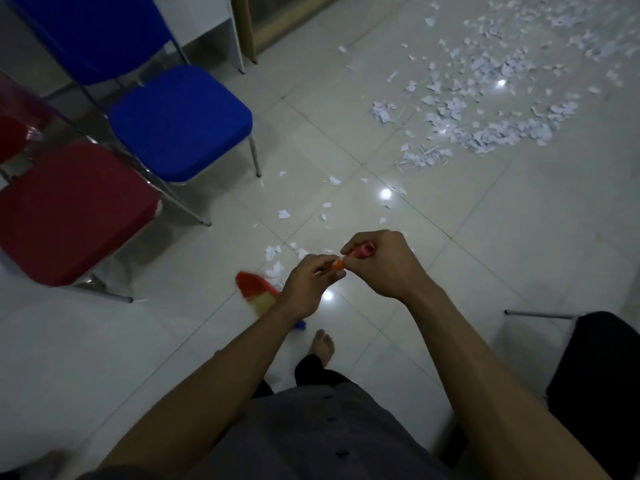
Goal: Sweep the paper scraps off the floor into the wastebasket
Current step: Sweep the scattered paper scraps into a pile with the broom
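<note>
Paper scraps [485, 109]: white torn bits lie thick across the tiles at the far right, well apart from the person. A thinner trail runs back toward the hands, with a small cluster just beside the broom's bristles.
Broom [258, 292]: red and yellowish bristles sit low by the floor, left of the hands. I cannot tell whether they touch the nearest bits. The orange-red handle rises toward the person and shows only as a short stretch between the two hands, plus its red top end.
Left hand [310, 284]: fingers curled round the handle, the lower grip of the two.
Right hand [379, 263]: wrapped round the very top of the handle, the red end peeping out of the fist, just beside the left hand.
Floor [519, 220]: pale glossy tiles with bright spots of reflected light.
Blue chair [180, 123]: at the left, on thin metal legs.
Red chair [69, 213]: beside the blue one, nearer the person.
Bare foot [323, 344]: flat on the tiles below the hands.
Black seat [595, 368]: at the right edge, close to the person.
</note>
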